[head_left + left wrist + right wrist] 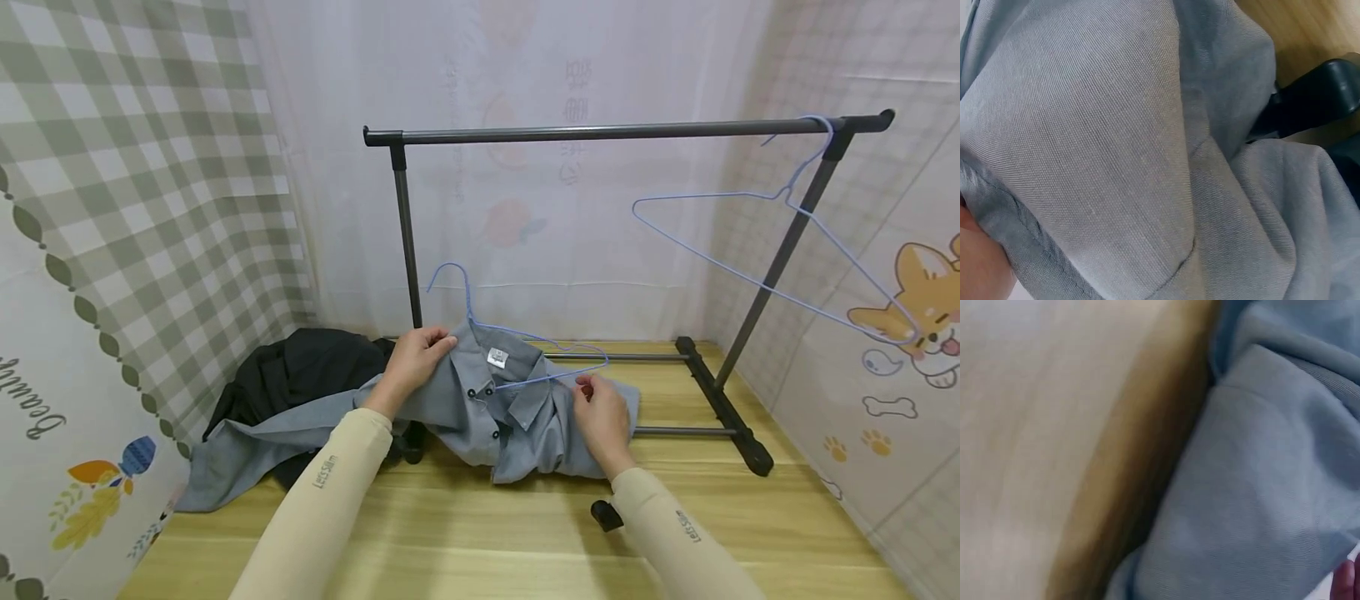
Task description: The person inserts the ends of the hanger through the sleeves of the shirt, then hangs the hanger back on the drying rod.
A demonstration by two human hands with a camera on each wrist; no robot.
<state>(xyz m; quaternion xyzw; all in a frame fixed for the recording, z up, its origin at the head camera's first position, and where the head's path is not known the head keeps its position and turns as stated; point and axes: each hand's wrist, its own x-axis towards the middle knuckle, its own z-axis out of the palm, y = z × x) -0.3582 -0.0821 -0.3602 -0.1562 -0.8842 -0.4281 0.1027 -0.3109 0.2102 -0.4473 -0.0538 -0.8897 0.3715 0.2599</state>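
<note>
Bright, even light fills the head view. The right wrist view blurs, shadow edging the shirt.

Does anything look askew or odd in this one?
Mildly: the blue hanger sits only partly in the gray shirt. Its end nearer the right hand sticks out, outside the shoulder. Dark clothing lies crumpled nearby. No spill or damage visible.

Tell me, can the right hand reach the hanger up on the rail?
Probably yes: nothing seems to block the right hand from the hanging blue hanger, though it would need to leave the grey shirt and reach upward.
</note>
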